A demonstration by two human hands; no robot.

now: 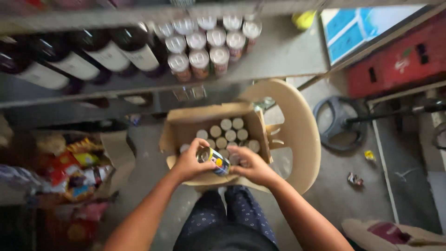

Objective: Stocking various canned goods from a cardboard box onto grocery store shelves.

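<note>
a: what's sitting over on the left?

b: a pile of snack packets is lying low on the left, and dark bottles are lying on their sides along the shelf above it.

a: and moving toward the middle?

b: rows of cans are standing on that same shelf, lids facing the camera. below them a cardboard box is resting open on a beige plastic chair, and more cans are standing upright inside it.

a: what are the hands doing?

b: the left hand is gripping a small can with a yellow and blue label, holding it tilted over the near edge of the box. the right hand is curling its fingers round the other end of the same can, so both are grasping it together, just above the packed ones.

a: anything further right?

b: a dark round ring is lying on the floor beside the chair, a red crate is sitting beyond it, and a few scraps are lying near it on the concrete.
</note>
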